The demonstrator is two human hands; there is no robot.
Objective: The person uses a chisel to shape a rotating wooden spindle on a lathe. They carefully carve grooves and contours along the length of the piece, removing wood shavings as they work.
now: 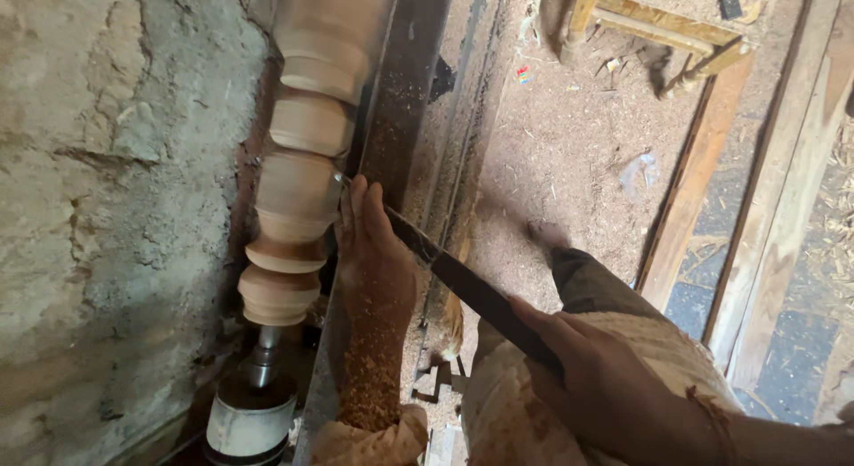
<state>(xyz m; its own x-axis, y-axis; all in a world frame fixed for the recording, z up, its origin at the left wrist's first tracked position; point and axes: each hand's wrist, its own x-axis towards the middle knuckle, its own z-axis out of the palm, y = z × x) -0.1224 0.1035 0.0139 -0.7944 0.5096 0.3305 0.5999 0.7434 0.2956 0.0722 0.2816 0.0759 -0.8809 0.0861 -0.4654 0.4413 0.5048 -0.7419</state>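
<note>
The turned post (298,190) is pale bare wood, smooth and matt, with round bumps. The long bar (400,101) beside it is dark metal, dull and dusted with sawdust. The tool (471,293) is dark flat metal, a bit worn. The left hand (374,253) and its arm are speckled with fine wood dust. The wall (98,217) is rough grey plaster, cracked. The floor (569,155) is covered in soft brown sawdust. The planks (783,199) are rough wood

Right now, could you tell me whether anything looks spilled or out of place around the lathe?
Sawdust covers the floor, and wood shavings coat the left hand and forearm beside the turned wooden piece. Nothing looks broken or askew.
</note>
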